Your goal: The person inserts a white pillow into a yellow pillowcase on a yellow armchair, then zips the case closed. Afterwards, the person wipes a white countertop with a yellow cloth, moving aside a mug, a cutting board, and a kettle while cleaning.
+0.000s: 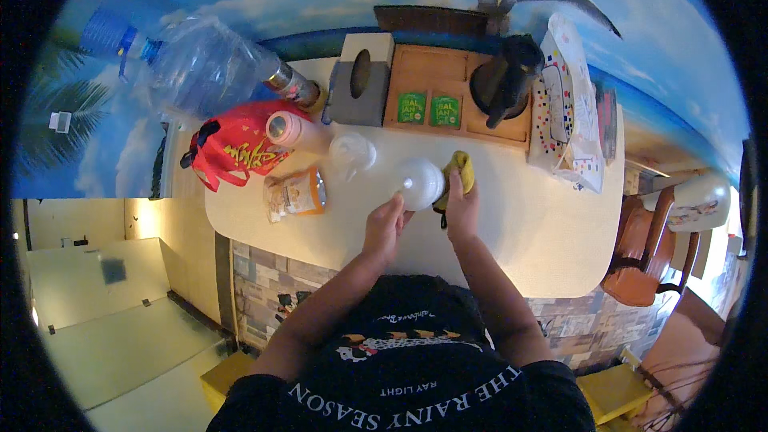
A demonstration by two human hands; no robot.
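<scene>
A round, translucent white container (423, 185), probably plastic, is held over the table in front of me. My left hand (387, 225) pinches its lower left edge between thumb and fingers. In my right hand (463, 210) is a folded yellow cloth (459, 171) with a dark edge. The cloth lies against the container's right side, thumb on top. Just beyond and to the left, a clear plastic cup or lid (353, 153) rests on the pale table (516, 216). Nearby lies an orange and white snack packet (295, 194).
A pink bottle (291, 130) and red bag (240, 138) stand left, below a large water bottle (207, 66). Along the wall are a tissue box (362, 81), a wooden tray (423, 63) with green sachets (412, 108), a black kettle (507, 81) and a patterned bag (567, 108). A chair (642, 252) stands right.
</scene>
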